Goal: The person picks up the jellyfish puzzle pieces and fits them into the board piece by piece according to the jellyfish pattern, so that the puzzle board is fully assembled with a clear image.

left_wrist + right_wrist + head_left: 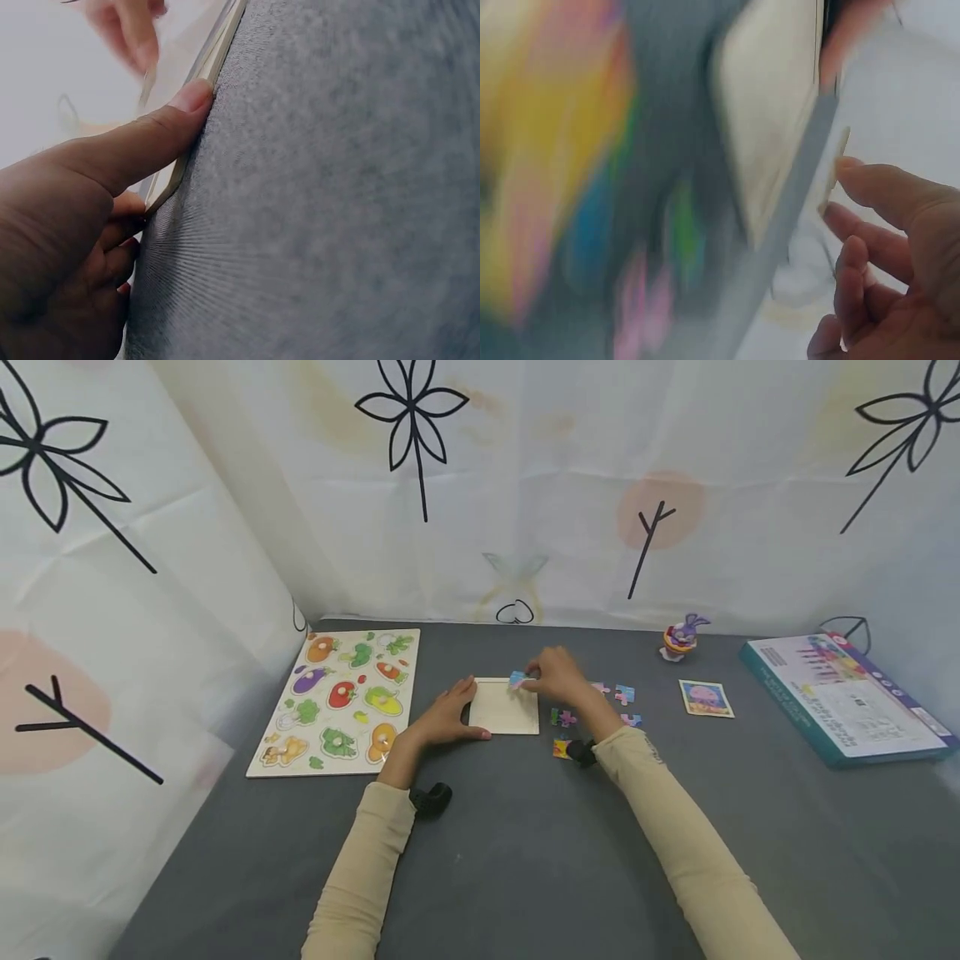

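Note:
A pale wooden puzzle tray lies flat on the dark table. My left hand grips its left side, the thumb on the near edge and the other fingers along the left edge. Above the tray's far right part, my right hand pinches a jigsaw piece with blue on its face. In the right wrist view the piece appears edge-on between thumb and index finger, apart from the tray. Several loose jigsaw pieces lie right of the tray, some partly hidden by the right arm.
A vegetable peg board lies to the left. On the right are a small picture card, a purple rabbit figurine and a teal-sided box. A patterned white cloth hangs behind the table.

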Demonstrator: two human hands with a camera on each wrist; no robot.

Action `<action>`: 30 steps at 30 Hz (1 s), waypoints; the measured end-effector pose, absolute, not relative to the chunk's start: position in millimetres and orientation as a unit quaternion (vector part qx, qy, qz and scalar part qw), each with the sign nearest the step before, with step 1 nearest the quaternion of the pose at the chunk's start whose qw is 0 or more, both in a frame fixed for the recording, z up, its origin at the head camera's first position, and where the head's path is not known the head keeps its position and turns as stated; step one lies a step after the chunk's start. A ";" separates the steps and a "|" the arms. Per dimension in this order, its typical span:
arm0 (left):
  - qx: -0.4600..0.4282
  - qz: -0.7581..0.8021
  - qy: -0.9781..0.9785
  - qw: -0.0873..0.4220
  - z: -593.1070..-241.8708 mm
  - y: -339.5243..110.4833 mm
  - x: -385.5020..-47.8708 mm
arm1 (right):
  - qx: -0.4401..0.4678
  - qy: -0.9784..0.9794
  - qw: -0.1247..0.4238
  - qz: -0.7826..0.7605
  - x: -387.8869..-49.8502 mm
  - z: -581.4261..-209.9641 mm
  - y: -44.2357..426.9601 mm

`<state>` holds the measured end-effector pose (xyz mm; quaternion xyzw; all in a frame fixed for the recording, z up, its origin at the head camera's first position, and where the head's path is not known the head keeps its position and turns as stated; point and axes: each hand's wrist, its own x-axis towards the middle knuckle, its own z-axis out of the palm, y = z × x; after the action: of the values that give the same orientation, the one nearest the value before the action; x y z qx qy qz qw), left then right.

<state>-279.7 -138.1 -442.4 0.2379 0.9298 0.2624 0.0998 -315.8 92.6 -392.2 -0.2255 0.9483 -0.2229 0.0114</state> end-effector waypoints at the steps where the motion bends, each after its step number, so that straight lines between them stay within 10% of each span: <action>1: 0.241 0.261 0.930 0.100 -442.5 -136.2 -280.2 | -0.230 0.947 0.017 -0.223 -315.1 -394.0 85.6; 30: 0.255 0.274 0.920 0.114 -445.7 -132.6 -281.7 | -0.222 0.924 0.041 -0.307 -324.3 -400.3 118.6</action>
<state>-281.7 -132.6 -445.7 0.2549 0.9201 0.2744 0.1143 -324.3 118.6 -400.3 -0.2218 0.9245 -0.3074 0.0408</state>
